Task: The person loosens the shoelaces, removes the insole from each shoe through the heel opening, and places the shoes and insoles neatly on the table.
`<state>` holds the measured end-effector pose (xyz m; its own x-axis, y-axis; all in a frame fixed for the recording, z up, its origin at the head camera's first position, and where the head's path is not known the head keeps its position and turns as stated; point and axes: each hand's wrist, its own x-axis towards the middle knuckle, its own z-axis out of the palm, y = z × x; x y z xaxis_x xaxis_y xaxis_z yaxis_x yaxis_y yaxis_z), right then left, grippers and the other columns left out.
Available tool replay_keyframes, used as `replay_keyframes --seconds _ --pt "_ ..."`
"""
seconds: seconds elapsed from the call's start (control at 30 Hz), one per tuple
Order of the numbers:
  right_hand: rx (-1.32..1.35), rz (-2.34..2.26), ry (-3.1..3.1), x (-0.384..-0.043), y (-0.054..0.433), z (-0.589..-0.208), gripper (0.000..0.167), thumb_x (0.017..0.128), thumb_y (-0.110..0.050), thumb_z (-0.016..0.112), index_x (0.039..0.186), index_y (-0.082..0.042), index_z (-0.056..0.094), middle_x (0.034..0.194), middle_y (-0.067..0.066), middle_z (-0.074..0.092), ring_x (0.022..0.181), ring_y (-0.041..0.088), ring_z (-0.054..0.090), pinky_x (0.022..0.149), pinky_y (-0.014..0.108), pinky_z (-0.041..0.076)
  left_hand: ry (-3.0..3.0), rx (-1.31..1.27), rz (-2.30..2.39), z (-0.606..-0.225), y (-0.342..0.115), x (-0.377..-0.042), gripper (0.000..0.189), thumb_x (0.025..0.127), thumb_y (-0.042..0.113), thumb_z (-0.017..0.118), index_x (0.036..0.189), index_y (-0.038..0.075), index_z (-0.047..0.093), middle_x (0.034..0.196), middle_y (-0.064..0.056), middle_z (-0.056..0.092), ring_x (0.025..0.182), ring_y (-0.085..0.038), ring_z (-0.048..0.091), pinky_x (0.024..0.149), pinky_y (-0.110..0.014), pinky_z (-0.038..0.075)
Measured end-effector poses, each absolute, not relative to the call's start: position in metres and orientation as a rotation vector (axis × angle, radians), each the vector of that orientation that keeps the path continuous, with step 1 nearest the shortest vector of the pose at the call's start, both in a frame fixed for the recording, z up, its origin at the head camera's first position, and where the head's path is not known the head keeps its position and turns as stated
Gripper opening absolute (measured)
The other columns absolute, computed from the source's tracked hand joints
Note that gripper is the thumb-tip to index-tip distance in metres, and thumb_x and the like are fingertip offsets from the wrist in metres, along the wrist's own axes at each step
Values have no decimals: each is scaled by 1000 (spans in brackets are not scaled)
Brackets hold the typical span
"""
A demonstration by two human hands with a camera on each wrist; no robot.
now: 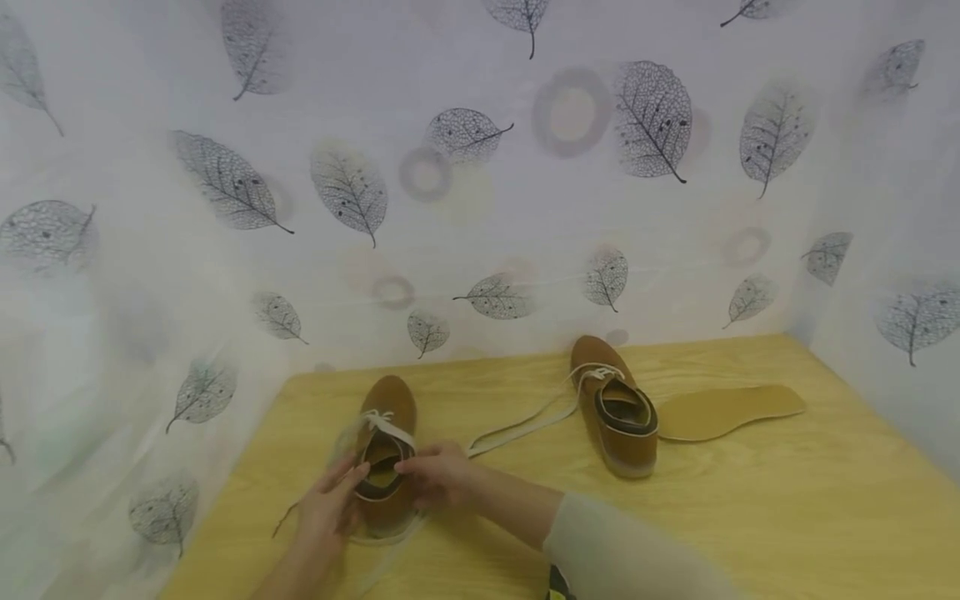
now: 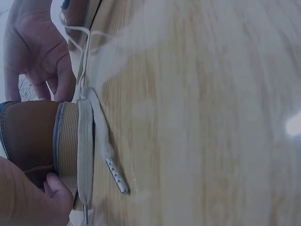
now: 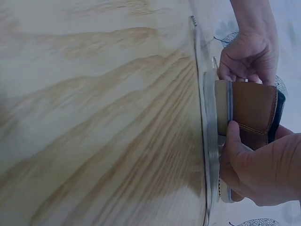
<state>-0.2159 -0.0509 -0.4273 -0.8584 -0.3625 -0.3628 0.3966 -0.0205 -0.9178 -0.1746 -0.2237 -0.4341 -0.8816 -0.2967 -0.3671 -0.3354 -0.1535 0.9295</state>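
A brown lace-up shoe (image 1: 393,398) stands on the wooden table, toe pointing away, its opening between both hands. My left hand (image 1: 326,504) holds the left side of the collar, and my right hand (image 1: 446,477) grips the right side. From the right wrist, the right thumb presses the brown heel panel (image 3: 251,106) near the pale sole. Loose whitish laces (image 2: 85,150) with metal tips run along the table behind the heel. A yellowish insole (image 1: 384,478) shows inside the opening. Part of each hand is hidden by the shoe.
To the right stands a second brown shoe (image 1: 633,442), its long lace (image 1: 517,429) trailing left. Beside it lies a loose tan insole (image 1: 727,414). A leaf-print curtain (image 1: 480,217) encloses the table's back and sides. A black-and-yellow object (image 1: 557,585) peeks in below my right sleeve.
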Motion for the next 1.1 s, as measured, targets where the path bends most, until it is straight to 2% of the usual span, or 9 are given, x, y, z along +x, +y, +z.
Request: replay_keyframes --seconds 0.27,0.4,0.5,0.63,0.77,0.87,0.93,1.0,1.1 --pt "20 -1941 1715 -206 -31 -425 38 83 -5 67 114 13 53 104 27 60 98 45 62 79 53 54 1981 -679 2277 -440 -208 -171 69 85 26 71 143 8 38 92 11 68 41 3 30 40 -10 29" --pt "33 -1949 1691 -201 -27 -420 45 85 -6 66 120 15 47 111 32 57 103 50 58 81 55 53 1992 -676 2285 -439 -205 -169 68 86 27 70 143 8 38 90 13 69 51 6 48 45 -9 36" --pt "36 -1952 1690 -199 -24 -418 45 86 -6 65 121 15 47 113 31 58 104 49 58 82 55 52 1986 -672 2301 -440 -201 -170 66 86 25 70 142 6 39 88 12 69 52 5 50 45 -9 36" --pt "85 -1962 1769 -192 -18 -418 40 86 -8 66 116 13 52 107 25 63 96 39 65 78 47 56 1968 -640 2304 -442 -194 -173 63 87 20 68 141 3 39 89 7 70 44 3 38 41 -12 31" --pt "196 -2052 1832 -179 -14 -419 51 86 -14 67 120 16 43 107 27 62 91 32 66 77 40 57 1899 -590 2365 -443 -183 -172 66 87 17 68 141 -1 35 99 2 69 65 -1 60 58 -14 49" --pt "253 -2120 1822 -171 -11 -420 56 87 -17 67 122 18 40 104 23 62 87 25 64 78 38 57 1845 -607 2416 -442 -175 -170 68 86 16 70 141 -2 34 97 2 69 82 -8 66 73 -19 53" --pt "280 -2153 1798 -167 -8 -421 48 88 -18 66 117 16 47 93 14 62 80 18 62 76 34 57 1840 -644 2411 -442 -170 -169 68 85 17 71 141 0 35 92 4 70 78 -7 66 67 -18 52" --pt "301 -2182 1763 -164 -6 -421 39 88 -18 66 110 12 54 84 4 61 72 11 59 70 28 55 1862 -683 2396 -441 -163 -167 70 85 20 71 141 1 35 88 7 70 66 -3 60 55 -16 46" --pt "328 -2230 1688 -158 -4 -420 34 88 -17 65 107 10 57 77 -3 61 66 8 56 63 21 51 1902 -738 2398 -439 -153 -164 69 86 21 70 141 1 35 95 2 68 56 -1 48 47 -15 35"
